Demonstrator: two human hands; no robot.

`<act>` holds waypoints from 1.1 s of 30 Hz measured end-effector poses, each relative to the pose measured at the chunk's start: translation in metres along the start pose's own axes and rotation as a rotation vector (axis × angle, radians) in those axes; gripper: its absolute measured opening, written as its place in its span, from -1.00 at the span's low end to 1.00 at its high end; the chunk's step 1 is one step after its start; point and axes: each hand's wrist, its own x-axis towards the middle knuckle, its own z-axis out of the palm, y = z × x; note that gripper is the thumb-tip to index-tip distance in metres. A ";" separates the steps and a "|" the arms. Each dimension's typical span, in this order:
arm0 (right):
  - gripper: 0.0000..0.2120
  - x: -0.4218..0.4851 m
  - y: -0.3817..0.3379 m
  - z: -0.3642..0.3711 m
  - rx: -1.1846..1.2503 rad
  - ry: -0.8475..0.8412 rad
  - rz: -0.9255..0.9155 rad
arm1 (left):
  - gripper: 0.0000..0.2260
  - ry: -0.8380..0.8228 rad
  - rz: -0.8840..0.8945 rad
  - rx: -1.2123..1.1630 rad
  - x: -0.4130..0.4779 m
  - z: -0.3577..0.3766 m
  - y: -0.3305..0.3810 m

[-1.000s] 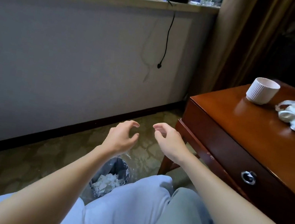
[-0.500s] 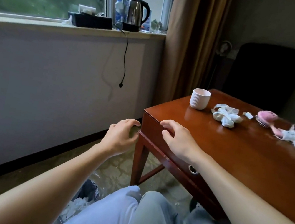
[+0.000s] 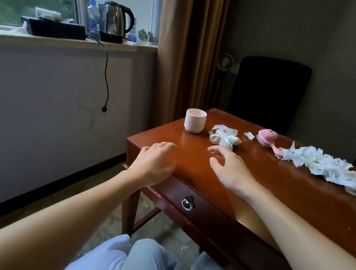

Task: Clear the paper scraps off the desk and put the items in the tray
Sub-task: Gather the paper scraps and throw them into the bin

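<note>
1. Desk [image 3: 279, 199]: red-brown wood, fills the view from centre out to 4 o'clock, with one drawer in its front.
2. Black chair [image 3: 269, 91]: behind the desk's far edge, at 1 o'clock in the view.
3. Long heap of paper scraps [image 3: 331, 167]: on the desktop, running from the brush handle toward 4 o'clock, up to the frame edge.
4. Right hand [image 3: 230, 167]: over the desktop at 6 o'clock of the small bunch. Fingers spread apart, holding nothing; tips near the bunch, not touching.
5. Left hand [image 3: 153, 163]: at the desk's near left corner, 7 o'clock of the cup. Fingers loosely bent, holding nothing. Contact with the wood: cannot tell.
6. Kettle [image 3: 116, 20]: on the window sill at 10 o'clock, cord hanging down the wall.
7. Small bunch of paper scraps [image 3: 223, 136]: on the desk just beside the cup, at its 3 o'clock.
8. Cup [image 3: 195, 121]: pale, ribbed, upright, near the far left corner.
9. Hairbrush [image 3: 266, 137]: pink, at 3 o'clock of the bunch; handle end meets the long heap.
10. Single scrap [image 3: 249, 135]: between bunch and hairbrush.
11. Drawer ring [image 3: 188, 203]: metal.
</note>
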 end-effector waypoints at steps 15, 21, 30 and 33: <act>-0.67 0.061 0.072 -0.027 -0.086 0.108 0.015 | -0.57 -0.066 0.020 -0.118 0.096 0.060 0.046; -0.68 0.110 0.095 -0.028 -0.092 0.116 0.004 | -0.59 -0.082 0.016 -0.091 0.142 0.070 0.041; -0.65 0.161 0.115 -0.023 -0.131 0.031 0.116 | -0.65 -0.089 0.112 -0.068 0.182 0.086 0.038; -0.67 0.167 0.119 -0.021 -0.176 0.023 0.135 | -0.61 -0.114 0.120 -0.066 0.187 0.090 0.043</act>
